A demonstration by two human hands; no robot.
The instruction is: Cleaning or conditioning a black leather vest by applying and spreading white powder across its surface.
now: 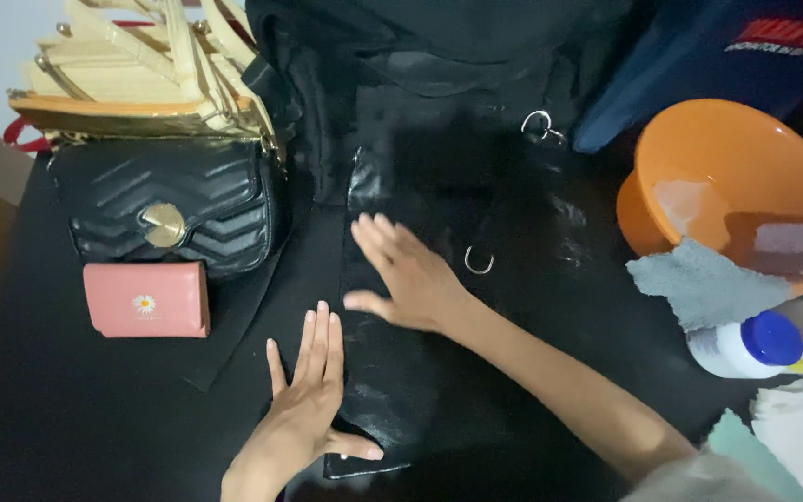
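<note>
Two flat, open hands press a glossy black leather bag (439, 307) lying mid-table: the right hand (406, 274) spread on its middle, the left hand (309, 400) at its near-left edge. Right of it, the orange basin (736, 167) and blue-capped bottle (745, 344) could tip from a careless elbow, likely wetting the leather.

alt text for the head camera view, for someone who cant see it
Two bare hands, left hand and right hand, press flat on a glossy black leather bag lying on a dark table. A quilted black purse and pink wallet sit left; an orange bowl, grey cloth and blue-capped bottle sit right.
</note>
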